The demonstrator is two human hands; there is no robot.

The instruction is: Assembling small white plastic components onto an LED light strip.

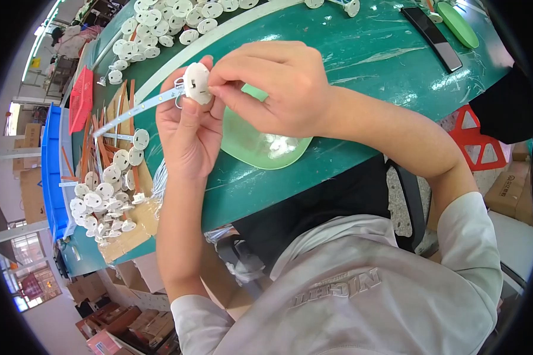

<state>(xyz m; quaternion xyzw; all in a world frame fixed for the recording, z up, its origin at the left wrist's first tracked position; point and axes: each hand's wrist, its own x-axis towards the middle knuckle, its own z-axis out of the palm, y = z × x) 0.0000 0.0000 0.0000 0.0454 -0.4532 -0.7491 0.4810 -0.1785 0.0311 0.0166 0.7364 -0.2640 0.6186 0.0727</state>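
Both hands raised over green table (pixel 337 71), left hand (pixel 186 127) and right hand (pixel 272 86) fingers pinching white disc (pixel 196 83)

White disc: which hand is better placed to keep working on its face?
Probably right. The right hand pinches at the white disc's face from above, while the left hand cradles it and the strip.

Light grey short-sleeved shirt, bare arms.
The shirt (pixel 361 290) has raised lettering across the chest; both forearms are uncovered, with no gloves or rings.
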